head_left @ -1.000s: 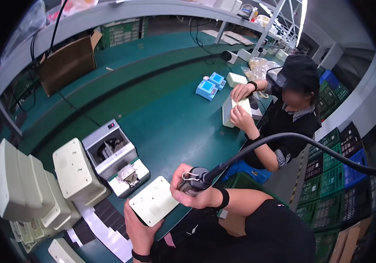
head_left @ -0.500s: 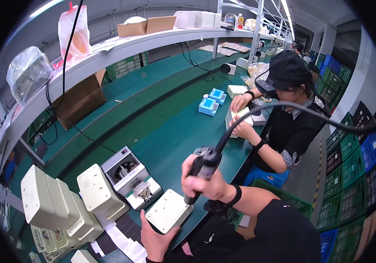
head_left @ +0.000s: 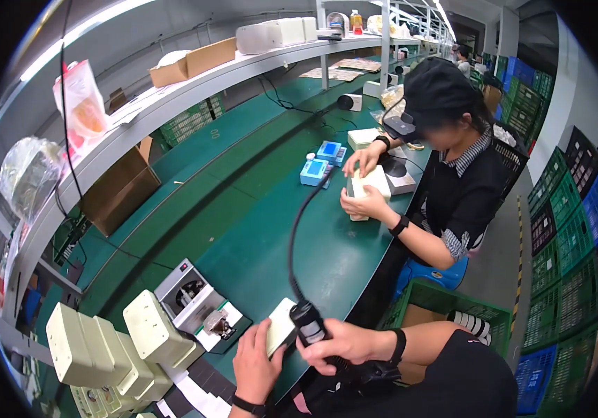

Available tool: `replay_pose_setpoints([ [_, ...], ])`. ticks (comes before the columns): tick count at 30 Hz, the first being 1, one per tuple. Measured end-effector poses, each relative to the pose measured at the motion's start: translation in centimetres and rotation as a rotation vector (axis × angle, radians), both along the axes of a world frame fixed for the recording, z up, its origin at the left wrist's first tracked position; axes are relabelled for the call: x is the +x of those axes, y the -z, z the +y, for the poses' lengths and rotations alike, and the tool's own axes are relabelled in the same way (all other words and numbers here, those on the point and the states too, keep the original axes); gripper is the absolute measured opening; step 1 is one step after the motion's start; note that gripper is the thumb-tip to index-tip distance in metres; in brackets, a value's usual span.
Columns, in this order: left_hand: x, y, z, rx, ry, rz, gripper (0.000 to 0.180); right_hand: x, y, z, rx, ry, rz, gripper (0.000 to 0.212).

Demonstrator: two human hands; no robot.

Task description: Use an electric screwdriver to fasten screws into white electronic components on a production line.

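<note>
My left hand [head_left: 256,362] grips the near left side of a cream plastic box [head_left: 280,327], which is tilted at the bench's front edge. Wrapped round a black electric screwdriver [head_left: 308,322] with a cable rising from its top, my right hand [head_left: 346,345] is just right of the box. The tool's tip is hidden by my hand. Beyond the box stands a grey screw feeder [head_left: 191,296] with a dark round opening. A small metal-topped fixture [head_left: 219,326] sits beside it.
Stacked cream housings [head_left: 79,345] and another cream box [head_left: 151,319] stand at the left. Across the bench a co-worker [head_left: 452,160] handles a cream box [head_left: 372,182] near blue devices [head_left: 315,171]. A green crate [head_left: 477,313] stands below the bench edge at right.
The screwdriver has come down from above the box to its right side. The box has turned from lying flat to tilted. My left hand has shifted up its side, and the view has shifted.
</note>
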State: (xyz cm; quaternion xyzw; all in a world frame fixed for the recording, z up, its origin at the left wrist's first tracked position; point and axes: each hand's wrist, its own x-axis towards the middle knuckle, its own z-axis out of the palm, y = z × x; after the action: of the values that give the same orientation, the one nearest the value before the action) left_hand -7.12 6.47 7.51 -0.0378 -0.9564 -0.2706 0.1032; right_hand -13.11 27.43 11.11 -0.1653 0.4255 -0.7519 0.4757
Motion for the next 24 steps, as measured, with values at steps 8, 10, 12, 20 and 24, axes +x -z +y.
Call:
replay_pose_setpoints([
  [8,-14.1,4.0,3.4,-0.052,-0.093,0.259,0.063,0.0,1.9,0.3,-0.071,-0.116,0.003,0.018],
  [10,-17.7,5.1,3.3,-0.068,-0.127,0.296,0.064,0.2,2.0,0.6,-0.054,-0.125,0.063,0.018],
  [12,-20.6,6.0,2.4,-0.140,-0.155,0.345,0.063,0.5,1.9,0.7,-0.020,-0.157,0.188,0.019],
  [20,-19.7,1.7,3.3,-0.125,-0.264,0.439,0.059,-0.7,1.7,1.2,0.011,-0.114,0.103,0.019],
  [24,-9.1,-0.2,1.2,0.065,-0.136,0.452,0.059,-1.9,1.5,1.5,0.043,-0.020,0.023,0.020],
])
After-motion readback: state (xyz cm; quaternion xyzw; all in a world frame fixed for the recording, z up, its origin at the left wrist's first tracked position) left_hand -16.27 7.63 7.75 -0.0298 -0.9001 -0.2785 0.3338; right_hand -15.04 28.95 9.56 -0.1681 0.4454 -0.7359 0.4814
